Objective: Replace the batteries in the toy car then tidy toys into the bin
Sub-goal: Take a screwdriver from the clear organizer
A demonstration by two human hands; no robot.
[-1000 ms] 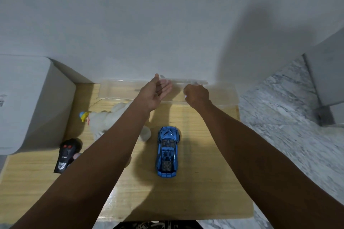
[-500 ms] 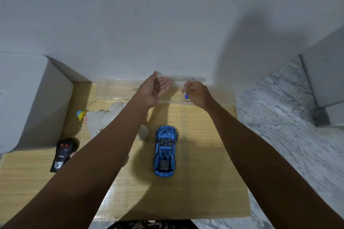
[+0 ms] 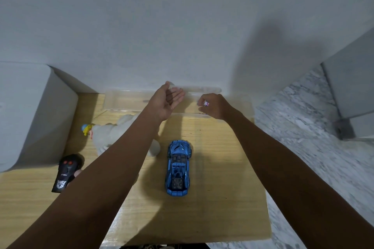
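Note:
A blue toy car stands on the wooden table, nose toward the wall. A clear plastic bin lies along the wall at the table's far edge. My left hand hovers over the bin with its palm up and fingers relaxed, holding nothing. My right hand is just above the bin's near rim and pinches a small battery with a red, white and blue label. A black remote control lies at the left.
A white plush toy with a yellow and blue part lies left of the car, partly under my left forearm. A large white box stands at the far left. Marble floor is at the right.
My right hand has drawn back a little from inside the bin toward its near rim, and the battery in its fingers has come into sight. My left hand stays palm up.

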